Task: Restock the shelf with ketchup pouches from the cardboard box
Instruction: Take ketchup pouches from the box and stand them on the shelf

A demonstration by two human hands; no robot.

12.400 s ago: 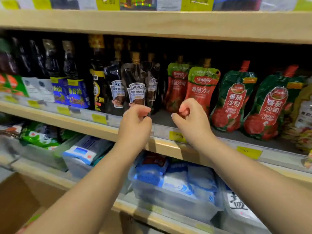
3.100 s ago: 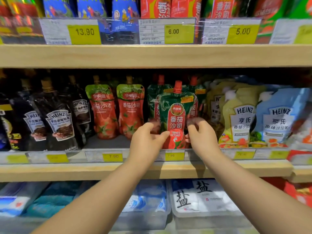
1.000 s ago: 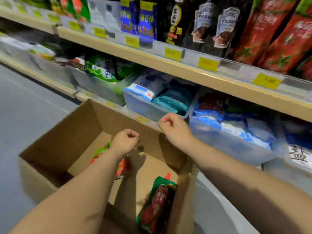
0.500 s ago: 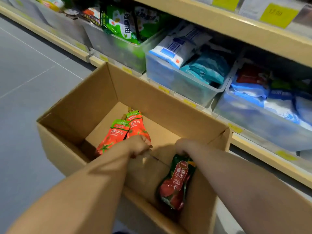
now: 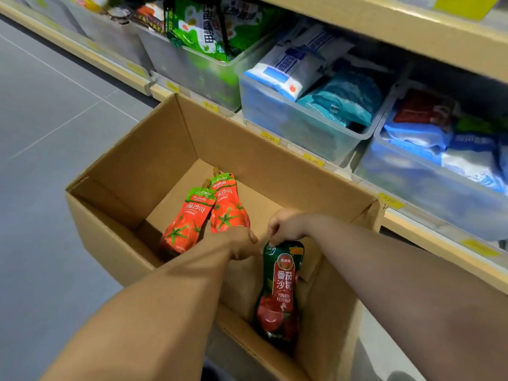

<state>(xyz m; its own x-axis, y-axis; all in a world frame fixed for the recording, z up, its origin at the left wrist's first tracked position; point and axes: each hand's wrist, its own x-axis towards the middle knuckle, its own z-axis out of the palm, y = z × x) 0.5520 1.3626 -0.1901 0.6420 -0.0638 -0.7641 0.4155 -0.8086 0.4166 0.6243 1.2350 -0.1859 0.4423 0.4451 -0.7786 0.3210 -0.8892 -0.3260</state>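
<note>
An open cardboard box (image 5: 123,149) stands on the floor below the shelves. Two red ketchup pouches with green tops (image 5: 187,224) (image 5: 228,207) lie side by side on its bottom at the left. A dark green ketchup pouch (image 5: 280,292) leans upright in the near right corner. My right hand (image 5: 288,226) is down in the box and pinches the top of the green pouch at its cap. My left hand (image 5: 242,242) is curled just left of that, by the lower end of the red pouches. Its fingers are hidden behind the back of the hand.
Clear plastic bins (image 5: 288,116) of bagged goods line the bottom shelf right behind the box. A wooden shelf edge (image 5: 412,31) with yellow price tags runs above them. Grey tiled floor (image 5: 55,105) lies to the left.
The view has moved in closer over the box. My right hand has taken hold of the top of the green pouch. My left hand has stayed low beside it.
</note>
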